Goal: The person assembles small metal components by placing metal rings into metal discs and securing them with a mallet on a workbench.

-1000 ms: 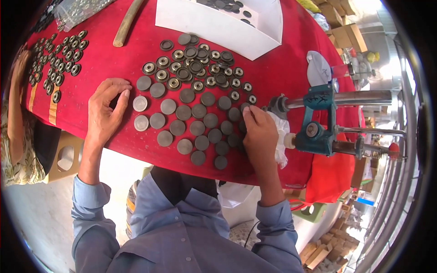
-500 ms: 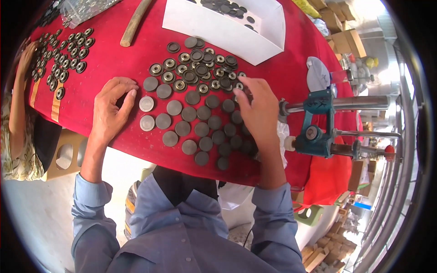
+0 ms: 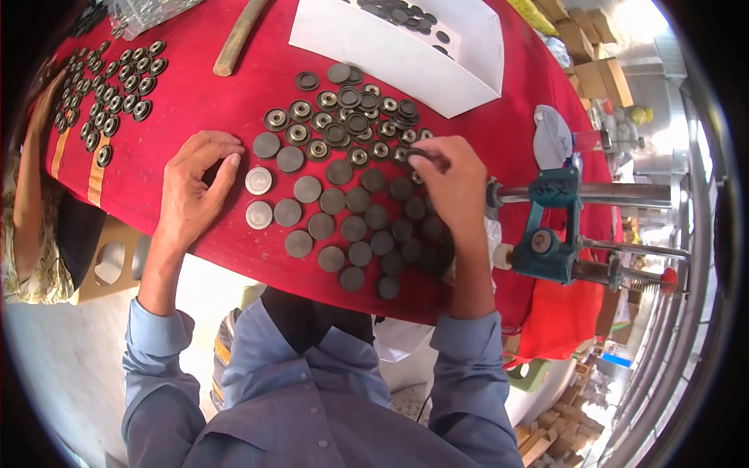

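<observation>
My right hand (image 3: 456, 178) pinches a dark round disc (image 3: 421, 153) between thumb and fingers at the right end of a cluster of metal-centred dark discs (image 3: 318, 149). Some of that cluster lie face up with shiny ringed centres, others show plain dark backs, and several overlap. Nearer me, flat plain grey discs (image 3: 321, 226) are spread in loose rows. Two paler discs (image 3: 259, 214) sit at their left edge. My left hand (image 3: 197, 183) rests on the red cloth left of the discs, loosely curled, with a gap inside and nothing visible in it.
A white box (image 3: 390, 58) with small dark discs stands at the back. Beside it lies a wooden stick (image 3: 238, 39). A teal hand press (image 3: 546, 242) stands at the right. Another person's arm (image 3: 35, 156) reaches more discs (image 3: 101, 109) at the far left.
My right hand has shifted slightly right and now has a dark disc pinched in its fingers. The left hand stays resting. The whole view has shifted a little.
</observation>
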A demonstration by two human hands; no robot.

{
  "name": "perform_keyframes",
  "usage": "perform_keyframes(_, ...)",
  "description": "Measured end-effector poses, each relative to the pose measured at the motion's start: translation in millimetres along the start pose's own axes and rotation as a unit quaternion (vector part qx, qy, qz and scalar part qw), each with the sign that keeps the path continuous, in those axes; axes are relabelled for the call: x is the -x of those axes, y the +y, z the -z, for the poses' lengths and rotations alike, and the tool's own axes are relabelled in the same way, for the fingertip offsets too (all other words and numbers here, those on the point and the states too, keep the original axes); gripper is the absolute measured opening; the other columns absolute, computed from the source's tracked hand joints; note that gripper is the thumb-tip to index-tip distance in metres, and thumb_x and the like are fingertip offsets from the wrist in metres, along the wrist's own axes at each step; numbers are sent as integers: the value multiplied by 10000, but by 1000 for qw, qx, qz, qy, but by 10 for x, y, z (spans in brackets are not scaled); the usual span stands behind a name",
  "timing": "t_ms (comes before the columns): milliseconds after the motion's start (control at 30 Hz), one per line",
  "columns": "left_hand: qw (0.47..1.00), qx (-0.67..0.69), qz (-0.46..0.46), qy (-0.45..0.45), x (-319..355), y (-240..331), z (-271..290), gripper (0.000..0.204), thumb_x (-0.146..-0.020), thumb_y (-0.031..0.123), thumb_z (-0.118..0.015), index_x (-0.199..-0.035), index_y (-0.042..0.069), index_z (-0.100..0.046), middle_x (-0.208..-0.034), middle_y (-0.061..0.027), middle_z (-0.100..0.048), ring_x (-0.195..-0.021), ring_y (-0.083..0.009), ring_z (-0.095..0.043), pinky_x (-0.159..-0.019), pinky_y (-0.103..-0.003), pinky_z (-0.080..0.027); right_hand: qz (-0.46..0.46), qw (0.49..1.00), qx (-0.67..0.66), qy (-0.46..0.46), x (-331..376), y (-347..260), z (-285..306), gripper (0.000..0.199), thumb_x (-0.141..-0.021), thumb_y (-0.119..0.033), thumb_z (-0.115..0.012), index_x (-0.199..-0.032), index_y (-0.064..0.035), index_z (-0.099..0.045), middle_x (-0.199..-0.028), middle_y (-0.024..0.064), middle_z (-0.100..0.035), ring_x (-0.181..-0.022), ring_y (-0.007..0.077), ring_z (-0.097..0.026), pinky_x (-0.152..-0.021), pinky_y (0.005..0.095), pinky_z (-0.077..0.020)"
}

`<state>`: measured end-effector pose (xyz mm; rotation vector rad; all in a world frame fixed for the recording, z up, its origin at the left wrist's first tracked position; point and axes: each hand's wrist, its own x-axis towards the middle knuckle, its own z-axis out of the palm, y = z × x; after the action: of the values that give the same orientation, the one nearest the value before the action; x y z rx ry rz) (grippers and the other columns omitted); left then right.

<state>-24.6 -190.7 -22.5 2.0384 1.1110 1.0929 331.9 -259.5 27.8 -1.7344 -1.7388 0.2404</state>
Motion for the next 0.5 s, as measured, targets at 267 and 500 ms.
perform_keyframes(267,1000,3,-3,0,9,-18,2,120,-954,20,-700,-1048,-31,-756,-1083,-149,-736,-1008,-298,-723,-898,-380,-568,-4,999,13,43,301,55,114,252,-825,86,-781,-1057,-9,-751,-1051,165,-729,-917,308,-741,-795,378,-596)
perform_keyframes(500,1000,-1,6,-6,14,2,8,119,-956,16,-699,-1048,-36,-754,-1080,-153,-736,-1008,-294,-724,-902,-376,-567,12,998,58,22,425,-7,43,209,-877,55,-750,-1080,7,-751,-1088,173,-727,-926,363,-742,-808,415,-596)
